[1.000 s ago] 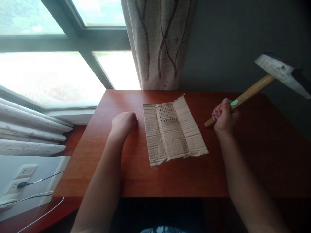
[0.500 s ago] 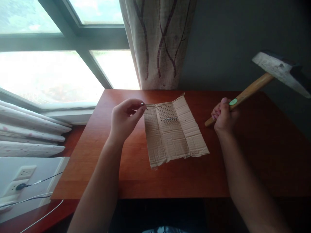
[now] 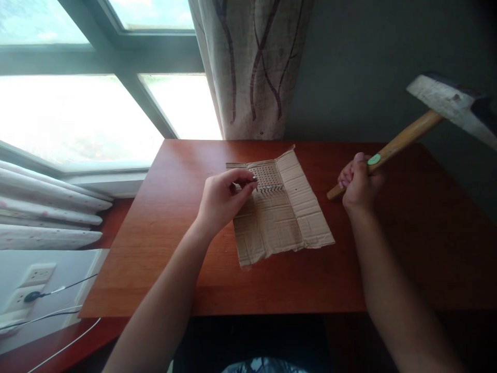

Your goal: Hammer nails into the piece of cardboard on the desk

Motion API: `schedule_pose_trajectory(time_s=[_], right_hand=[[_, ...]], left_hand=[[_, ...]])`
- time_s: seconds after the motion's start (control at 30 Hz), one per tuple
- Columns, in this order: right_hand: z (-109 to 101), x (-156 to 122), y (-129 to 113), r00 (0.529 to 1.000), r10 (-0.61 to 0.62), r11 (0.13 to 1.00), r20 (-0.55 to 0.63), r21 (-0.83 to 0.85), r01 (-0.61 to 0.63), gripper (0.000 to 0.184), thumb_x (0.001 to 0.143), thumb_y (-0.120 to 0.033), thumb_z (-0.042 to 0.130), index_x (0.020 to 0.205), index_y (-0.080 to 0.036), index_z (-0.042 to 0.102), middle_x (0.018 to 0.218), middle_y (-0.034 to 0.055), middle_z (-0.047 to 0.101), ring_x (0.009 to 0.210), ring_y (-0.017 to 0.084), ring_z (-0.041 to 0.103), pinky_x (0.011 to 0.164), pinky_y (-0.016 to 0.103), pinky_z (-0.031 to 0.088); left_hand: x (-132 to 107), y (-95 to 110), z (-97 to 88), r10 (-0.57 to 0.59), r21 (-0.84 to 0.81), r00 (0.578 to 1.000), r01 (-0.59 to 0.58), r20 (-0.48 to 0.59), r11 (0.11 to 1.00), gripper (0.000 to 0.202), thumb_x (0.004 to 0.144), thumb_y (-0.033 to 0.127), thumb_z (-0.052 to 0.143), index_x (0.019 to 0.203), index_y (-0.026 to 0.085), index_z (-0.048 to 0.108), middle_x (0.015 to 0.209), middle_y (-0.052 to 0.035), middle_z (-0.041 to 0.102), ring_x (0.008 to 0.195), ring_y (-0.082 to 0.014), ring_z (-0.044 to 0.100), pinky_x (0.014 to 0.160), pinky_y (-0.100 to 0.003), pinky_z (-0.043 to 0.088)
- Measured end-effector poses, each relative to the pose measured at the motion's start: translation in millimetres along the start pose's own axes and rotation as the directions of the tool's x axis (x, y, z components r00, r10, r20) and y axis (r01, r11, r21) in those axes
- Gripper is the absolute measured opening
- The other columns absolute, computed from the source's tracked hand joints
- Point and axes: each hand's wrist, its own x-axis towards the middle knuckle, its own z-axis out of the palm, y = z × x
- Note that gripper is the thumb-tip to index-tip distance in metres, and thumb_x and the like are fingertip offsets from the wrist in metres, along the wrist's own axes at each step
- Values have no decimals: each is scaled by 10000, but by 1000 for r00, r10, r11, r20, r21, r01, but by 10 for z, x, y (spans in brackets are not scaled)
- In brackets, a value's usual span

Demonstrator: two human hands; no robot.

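Between the thumb and forefinger of my left hand [image 3: 223,199] is a nail [image 3: 255,179], small and dark with a shiny head. That hand is over the left part of a creased cardboard sheet [image 3: 275,223], beside a patch of dark holes [image 3: 268,176] in rows. Along the patch's near edge runs a row of several nails [image 3: 272,188] standing up from the cardboard. My right hand [image 3: 359,181] is closed round the wooden handle of a hammer [image 3: 407,140]. The hammer is raised to the right of the cardboard, its metal head up and away from me.
The cardboard lies on a reddish-brown wooden table [image 3: 186,290]. A window [image 3: 77,114] and a patterned curtain [image 3: 260,67] stand behind and left. At lower left, a wall socket [image 3: 33,290] has a plug and cables beside the table's edge.
My left hand has moved right with the nail, from the cardboard's left edge to the row of nails. My right hand still holds the hammer up, nearly unmoved.
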Motion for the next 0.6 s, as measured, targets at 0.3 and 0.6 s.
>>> schedule_pose_trajectory(time_s=[0.3,0.6], right_hand=[[-12,2,18,1000,-9,1000,14,-30,9,582,827,-642,692,546,-263,350,445,-61,299,348,97,268,303,277,208],[-2,-4,7,1000,-13,1000,14,-27,14,579,840,-628,684,550,-263,340,448,-62,301,349,99,273,301,272,199]], left_hand=[[-8,-4,12,37,85,999,-37,7,996,100,825,270,695,872,198,746,746,-13,731,611,-127,617,571,-257,493],[-7,10,10,46,89,999,-47,13,995,101,828,268,695,875,195,746,737,-12,728,615,-131,618,581,-263,497]])
